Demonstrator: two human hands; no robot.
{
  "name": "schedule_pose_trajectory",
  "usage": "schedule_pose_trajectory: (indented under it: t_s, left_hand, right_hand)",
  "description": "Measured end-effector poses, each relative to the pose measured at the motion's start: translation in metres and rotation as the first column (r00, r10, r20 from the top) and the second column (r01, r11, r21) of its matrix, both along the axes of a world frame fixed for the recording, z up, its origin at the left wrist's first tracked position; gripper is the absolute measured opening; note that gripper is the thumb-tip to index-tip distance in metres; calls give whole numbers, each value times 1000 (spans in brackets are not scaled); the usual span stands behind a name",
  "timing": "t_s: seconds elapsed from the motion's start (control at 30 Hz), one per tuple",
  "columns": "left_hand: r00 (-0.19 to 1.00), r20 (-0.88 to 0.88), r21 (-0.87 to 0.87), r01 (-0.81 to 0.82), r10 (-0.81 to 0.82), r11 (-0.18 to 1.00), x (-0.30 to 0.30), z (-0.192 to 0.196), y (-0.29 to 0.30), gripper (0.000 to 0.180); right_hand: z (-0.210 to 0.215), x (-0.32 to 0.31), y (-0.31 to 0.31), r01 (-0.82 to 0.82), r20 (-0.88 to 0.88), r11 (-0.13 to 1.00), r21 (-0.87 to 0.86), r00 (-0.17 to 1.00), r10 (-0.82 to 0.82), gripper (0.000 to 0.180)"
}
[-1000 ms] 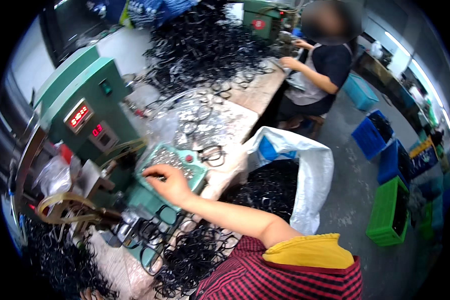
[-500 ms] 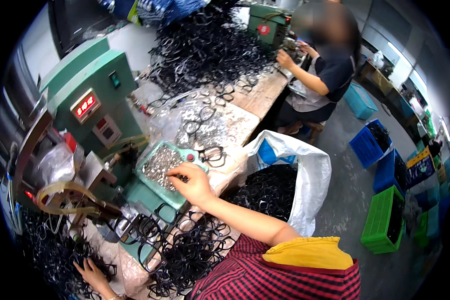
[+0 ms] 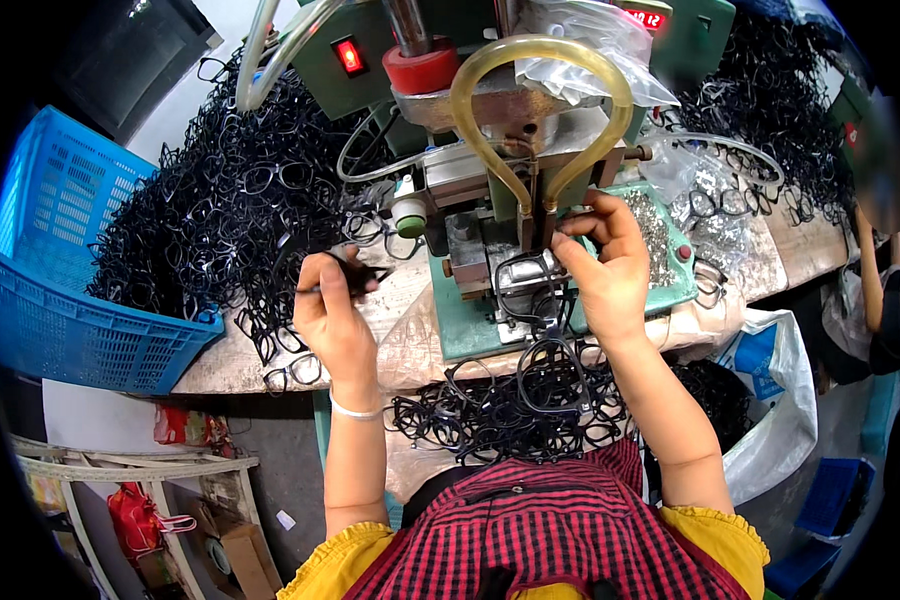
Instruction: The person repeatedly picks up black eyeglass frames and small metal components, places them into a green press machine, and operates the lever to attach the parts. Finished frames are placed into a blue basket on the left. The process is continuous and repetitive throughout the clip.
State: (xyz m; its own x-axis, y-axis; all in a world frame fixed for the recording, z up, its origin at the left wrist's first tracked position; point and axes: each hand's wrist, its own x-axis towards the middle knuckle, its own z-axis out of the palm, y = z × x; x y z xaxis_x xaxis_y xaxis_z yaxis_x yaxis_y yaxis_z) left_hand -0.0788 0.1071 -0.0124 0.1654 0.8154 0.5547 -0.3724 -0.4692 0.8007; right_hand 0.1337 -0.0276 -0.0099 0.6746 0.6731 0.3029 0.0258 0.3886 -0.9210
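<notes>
My left hand [image 3: 332,318] is raised left of the green press [image 3: 450,330], its fingers closed on a dark eyeglass frame [image 3: 354,272] that is partly hidden by them. At the press tooling, my right hand [image 3: 610,270] has its thumb and fingers drawn together beside the metal head [image 3: 536,232]. Whatever those fingertips hold is too small to make out. Another black eyeglass frame [image 3: 522,390] hangs at the press's front, below the metal block [image 3: 526,285]. Just past my right hand lies a tray of small shiny metal parts [image 3: 654,232].
Heaps of black eyeglass frames lie on the left [image 3: 240,200] and along the near edge [image 3: 500,415]. A blue crate [image 3: 100,330] stands far left. A yellowish hose [image 3: 540,45] loops over the tooling. A white sack [image 3: 780,400] is at right, near another person's arm [image 3: 870,270].
The view has swung left. My right hand has gone from the metal-parts tray to the press tooling. My left hand has risen from the heap and now holds an eyeglass frame.
</notes>
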Motion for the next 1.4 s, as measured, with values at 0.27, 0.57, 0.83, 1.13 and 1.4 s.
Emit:
schedule_pose_trajectory:
  t_s: [0.27,0.57,0.83,1.13,1.4]
  left_hand:
    - [975,60,388,177,-216,905,45,80,-28,11]
    - [836,-547,730,456,36,508,54,41,-54,23]
    - [858,-514,712,424,4,560,48,29,-51,24]
    - [549,-688,671,232,475,704,-66,-22,-26,40]
    - [-42,-784,599,210,620,773,-239,-53,40,35]
  right_hand:
    - [31,-25,-3,-103,-147,995,5,984,103,51]
    - [-38,76,-43,697,876,644,-317,475,-82,26]
    - [-65,88,-41,583,847,775,-245,517,-121,10]
    - [-102,102,-30,736,942,659,-152,310,-129,23]
    - [-69,87,-37,685,783,724,-81,493,-380,9]
